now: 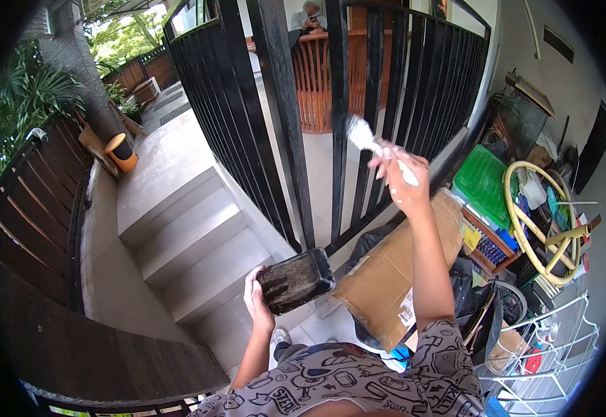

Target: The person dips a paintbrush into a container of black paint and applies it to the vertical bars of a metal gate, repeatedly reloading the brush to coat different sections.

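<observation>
We see bright daylight entering from the upper left, nearly washing out the sky behind the trees (136, 31). Soft shadows darken the steps (192, 257). Fisheye distortion bends the fence (32, 187) toward black corners, and the brush (361, 133) looks motion-blurred.

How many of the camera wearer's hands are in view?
2: the left hand holds the black container low down, and the right hand grips the paintbrush near the black railing.

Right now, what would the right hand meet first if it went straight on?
The paintbrush in the right hand would probably meet the black railing bar ahead; the gap is unclear.
</observation>
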`<action>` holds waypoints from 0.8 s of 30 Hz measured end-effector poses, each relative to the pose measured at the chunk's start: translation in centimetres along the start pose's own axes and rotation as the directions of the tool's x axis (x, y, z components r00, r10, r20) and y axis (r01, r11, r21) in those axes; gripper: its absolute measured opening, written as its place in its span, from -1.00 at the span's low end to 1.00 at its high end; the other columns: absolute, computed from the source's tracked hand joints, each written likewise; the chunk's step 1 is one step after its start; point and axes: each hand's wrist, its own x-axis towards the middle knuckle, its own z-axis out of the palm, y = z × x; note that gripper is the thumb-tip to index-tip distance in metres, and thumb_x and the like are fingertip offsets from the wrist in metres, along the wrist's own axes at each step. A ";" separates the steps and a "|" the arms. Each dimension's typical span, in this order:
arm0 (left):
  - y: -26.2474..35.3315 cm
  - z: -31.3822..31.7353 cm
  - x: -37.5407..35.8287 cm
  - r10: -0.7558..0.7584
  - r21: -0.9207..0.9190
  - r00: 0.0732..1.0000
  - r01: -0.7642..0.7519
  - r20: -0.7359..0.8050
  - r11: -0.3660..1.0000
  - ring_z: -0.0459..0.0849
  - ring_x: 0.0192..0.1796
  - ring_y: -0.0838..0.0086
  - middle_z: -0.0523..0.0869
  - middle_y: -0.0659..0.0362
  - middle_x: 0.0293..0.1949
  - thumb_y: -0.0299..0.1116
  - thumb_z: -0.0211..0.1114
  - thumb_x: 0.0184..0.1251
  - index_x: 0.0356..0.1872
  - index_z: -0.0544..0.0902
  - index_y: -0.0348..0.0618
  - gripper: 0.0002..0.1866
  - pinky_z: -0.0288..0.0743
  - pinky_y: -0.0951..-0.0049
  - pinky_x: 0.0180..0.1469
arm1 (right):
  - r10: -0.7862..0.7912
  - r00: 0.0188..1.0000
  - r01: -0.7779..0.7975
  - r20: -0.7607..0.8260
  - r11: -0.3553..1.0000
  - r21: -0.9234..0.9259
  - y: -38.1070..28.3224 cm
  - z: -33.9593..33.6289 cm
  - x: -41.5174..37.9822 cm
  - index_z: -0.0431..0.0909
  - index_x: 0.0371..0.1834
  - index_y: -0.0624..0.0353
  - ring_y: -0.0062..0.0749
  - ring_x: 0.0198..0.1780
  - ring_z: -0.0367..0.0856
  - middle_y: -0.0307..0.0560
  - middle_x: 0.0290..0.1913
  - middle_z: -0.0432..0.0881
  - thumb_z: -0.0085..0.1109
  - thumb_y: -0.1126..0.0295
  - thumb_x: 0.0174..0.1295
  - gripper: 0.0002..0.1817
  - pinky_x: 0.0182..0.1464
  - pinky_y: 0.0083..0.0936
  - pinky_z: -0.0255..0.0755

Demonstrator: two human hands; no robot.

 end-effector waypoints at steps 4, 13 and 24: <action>0.2 0.3 -0.1 0.011 -0.071 0.999 -0.008 0.037 0.997 0.53 0.29 0.28 0.62 -0.01 0.20 -0.06 -0.08 0.60 0.26 0.51 -0.34 -0.46 0.28 0.26 0.43 | 0.276 0.947 -0.230 0.166 0.939 -0.255 6.5 1.0 -4.4 0.74 -0.26 0.34 -0.46 -0.49 0.66 0.02 -0.49 0.70 0.21 0.43 0.34 -0.81 -0.29 -0.46 0.54; 1.1 -0.6 -0.7 -0.029 -0.019 0.999 0.029 -0.016 0.999 0.52 0.30 0.29 0.60 -0.01 0.20 -0.01 -0.07 0.55 0.27 0.49 -0.31 -0.43 0.28 0.26 0.44 | -0.114 0.994 0.113 0.001 0.992 0.049 -0.2 1.4 -0.5 0.68 0.05 0.33 -0.59 -0.32 0.65 -0.09 -0.19 0.76 0.13 0.54 0.47 -0.80 -0.27 -0.65 0.55; 1.3 -0.4 -1.8 -0.025 -0.048 1.000 0.025 -0.011 0.999 0.52 0.30 0.30 0.60 0.01 0.20 -0.02 -0.06 0.56 0.27 0.49 -0.29 -0.44 0.27 0.27 0.43 | 0.274 0.949 -0.173 0.156 0.867 -0.468 6.0 2.6 -6.2 0.70 -0.18 0.42 -0.21 -0.28 0.80 0.21 -0.23 0.79 0.26 0.45 0.35 -0.81 -0.24 -0.38 0.60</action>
